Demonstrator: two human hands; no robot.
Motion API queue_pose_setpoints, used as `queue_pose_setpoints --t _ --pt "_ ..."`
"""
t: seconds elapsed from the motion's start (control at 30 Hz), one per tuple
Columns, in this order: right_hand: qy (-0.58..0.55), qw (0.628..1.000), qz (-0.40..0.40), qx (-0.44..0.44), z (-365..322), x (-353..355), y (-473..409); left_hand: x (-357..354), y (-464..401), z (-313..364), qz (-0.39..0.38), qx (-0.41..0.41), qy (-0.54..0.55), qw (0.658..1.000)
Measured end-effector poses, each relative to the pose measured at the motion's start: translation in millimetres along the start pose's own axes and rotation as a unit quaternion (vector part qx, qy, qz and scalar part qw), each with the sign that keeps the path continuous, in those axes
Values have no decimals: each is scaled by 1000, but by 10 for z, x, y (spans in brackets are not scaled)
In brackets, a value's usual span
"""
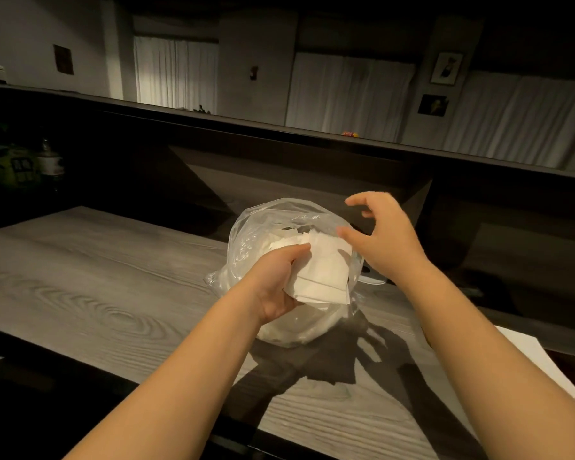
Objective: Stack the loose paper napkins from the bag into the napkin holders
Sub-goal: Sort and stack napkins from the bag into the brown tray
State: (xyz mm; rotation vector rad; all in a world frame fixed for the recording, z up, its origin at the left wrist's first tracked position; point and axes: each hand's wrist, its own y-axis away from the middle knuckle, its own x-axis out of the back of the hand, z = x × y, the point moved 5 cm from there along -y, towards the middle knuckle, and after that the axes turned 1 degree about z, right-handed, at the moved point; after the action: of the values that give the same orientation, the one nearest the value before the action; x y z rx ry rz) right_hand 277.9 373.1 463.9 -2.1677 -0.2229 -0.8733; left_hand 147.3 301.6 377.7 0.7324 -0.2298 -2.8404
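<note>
The left hand (276, 280) holds a small sheaf of napkins (322, 273) at the centre of the frame, thumb on top and fingers (279, 307) curled beneath, just above the mouth of the clear bag (246, 240) that sits on the table (96, 260). The sheaf is uneven: the top sheets lie skewed over the lower ones and corners stick out on the right. More napkins fill the bag below and behind it. The right hand (385, 240) hovers at the bag's right rim with fingers spread and holding nothing, thumb close to the sheaf's upper right corner.

The step in hand looks like drawing a bundle out and squaring it. To do it well, the right hand should close on the free right edge of the sheaf, so that both hands can tap the edges level before it goes anywhere; a skewed pile will catch on a holder's sides. Lift straight up and clear of the plastic rim, or the thin film will drag the outer sheets askew. Pinch firmly but flat, since soft paper creases easily.

No holder can be made out; the pale curved object right of centre, behind the right forearm, may be part of one, but it is mostly hidden.
</note>
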Motion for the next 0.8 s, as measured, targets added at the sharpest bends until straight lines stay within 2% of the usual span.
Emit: queue_pose_setpoints --t 0.03,0.1,0.17,0.2,0.47,0.6,0.73,0.8 --pt "7 998 7 62 -84 25 37 10 -3 12 5 -4 17 1000" --pt "19 986 -79 142 -220 -36 140 18 2 53 -3 -10 61 998" --pt "90 965 -168 179 -278 -178 232 28 -3 99 -10 -18 87 996" --pt "125 957 -177 194 -293 -223 252 34 -11 115 -9 -21 92 996" --pt "229 920 -137 286 -392 -398 213 85 -48 118 19 -22 115 993" --pt "199 930 -108 290 -387 -368 206 114 -63 151 30 -19 110 993" --pt "154 934 -147 287 -402 -374 248 168 -75 152 51 -24 76 995" --pt "91 959 -136 232 -374 -330 196 212 -80 181 81 -49 89 991"
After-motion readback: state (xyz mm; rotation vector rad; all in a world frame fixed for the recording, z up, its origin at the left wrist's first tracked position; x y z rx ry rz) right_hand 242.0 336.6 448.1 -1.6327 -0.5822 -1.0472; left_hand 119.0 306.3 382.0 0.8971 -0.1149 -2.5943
